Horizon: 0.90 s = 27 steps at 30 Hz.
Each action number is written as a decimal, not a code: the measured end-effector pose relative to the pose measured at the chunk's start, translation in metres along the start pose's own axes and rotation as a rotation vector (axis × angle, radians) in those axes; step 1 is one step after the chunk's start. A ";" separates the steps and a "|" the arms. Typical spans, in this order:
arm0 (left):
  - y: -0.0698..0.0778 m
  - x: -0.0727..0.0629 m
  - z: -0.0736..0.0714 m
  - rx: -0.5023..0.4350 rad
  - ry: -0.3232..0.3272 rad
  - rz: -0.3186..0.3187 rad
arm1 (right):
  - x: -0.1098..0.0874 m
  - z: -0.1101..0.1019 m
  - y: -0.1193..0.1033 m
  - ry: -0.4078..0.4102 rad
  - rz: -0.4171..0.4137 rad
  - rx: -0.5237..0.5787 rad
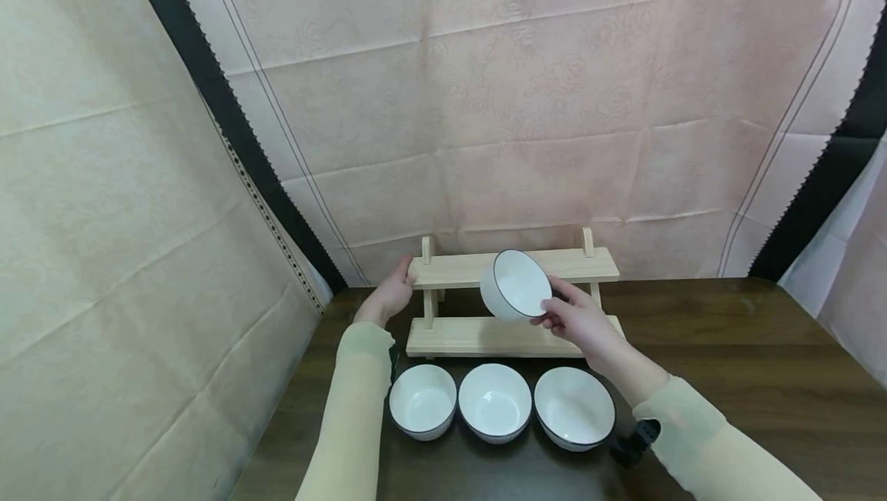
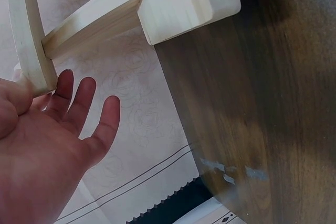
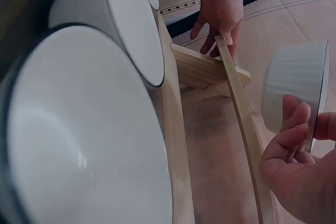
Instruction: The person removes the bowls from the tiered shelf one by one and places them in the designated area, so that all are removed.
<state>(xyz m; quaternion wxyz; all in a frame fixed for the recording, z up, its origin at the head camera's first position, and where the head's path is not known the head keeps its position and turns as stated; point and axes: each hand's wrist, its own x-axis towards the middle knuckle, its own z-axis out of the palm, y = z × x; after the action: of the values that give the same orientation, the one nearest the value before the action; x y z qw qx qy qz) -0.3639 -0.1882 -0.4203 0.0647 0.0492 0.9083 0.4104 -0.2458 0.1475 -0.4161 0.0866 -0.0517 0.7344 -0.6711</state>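
A two-tier wooden shelf rack (image 1: 485, 338) stands on the table near the back cloth. At the left end of its upper board, my left hand (image 1: 392, 295) pinches the wood between thumb and fingers. The left wrist view shows the left hand (image 2: 52, 140) with its other fingers spread below the board end (image 2: 39, 72). My right hand (image 1: 578, 324) holds a white bowl (image 1: 495, 297) with a dark rim by its edge. That bowl is tilted, in front of the upper board. From the right wrist view, the right hand's (image 3: 304, 166) thumb and fingers clasp the rim.
Three similar bowls, a left one (image 1: 423, 399), a middle one (image 1: 495, 401) and a right one (image 1: 575, 407), stand upright in a row before the rack. Pale cloth (image 1: 527, 101) hangs behind the dark wooden table (image 1: 721, 347) and along its left side.
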 end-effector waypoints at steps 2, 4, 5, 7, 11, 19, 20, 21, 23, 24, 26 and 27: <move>0.000 0.000 0.000 -0.003 0.001 -0.004 | -0.007 -0.006 0.002 -0.008 0.001 -0.018; 0.000 -0.001 0.000 -0.004 0.001 -0.008 | -0.014 -0.012 0.003 -0.016 0.004 -0.038; 0.000 -0.001 0.000 -0.006 0.000 -0.009 | -0.017 -0.015 0.004 -0.018 0.004 -0.050; 0.000 0.000 0.000 -0.003 -0.002 -0.008 | -0.023 -0.021 0.006 -0.023 0.007 -0.066; -0.002 0.000 0.000 -0.010 -0.001 -0.011 | -0.033 -0.034 0.010 -0.029 0.012 -0.090; -0.001 -0.001 0.002 -0.027 -0.002 0.000 | -0.046 -0.058 0.020 -0.032 -0.026 -0.130; -0.001 -0.002 0.003 -0.024 0.000 -0.001 | -0.048 -0.061 0.022 -0.028 -0.032 -0.137; 0.000 -0.003 0.004 -0.024 0.002 -0.004 | -0.050 -0.065 0.023 -0.024 -0.036 -0.144; 0.000 -0.003 0.005 -0.018 0.004 -0.008 | -0.053 -0.071 0.026 -0.015 -0.041 -0.158; 0.000 -0.003 0.005 -0.016 0.006 -0.008 | -0.055 -0.074 0.028 -0.012 -0.046 -0.167; 0.000 -0.002 0.006 -0.015 0.007 -0.011 | -0.060 -0.080 0.030 -0.006 -0.058 -0.180; 0.000 -0.002 0.006 -0.015 0.007 -0.008 | -0.062 -0.083 0.031 -0.001 -0.065 -0.186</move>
<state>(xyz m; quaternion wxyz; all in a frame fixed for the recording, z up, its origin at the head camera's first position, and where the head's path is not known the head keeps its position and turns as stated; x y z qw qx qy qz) -0.3615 -0.1843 -0.4240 0.0634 0.0435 0.9055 0.4173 -0.2002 0.2431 -0.4366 0.0600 -0.0836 0.7916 -0.6023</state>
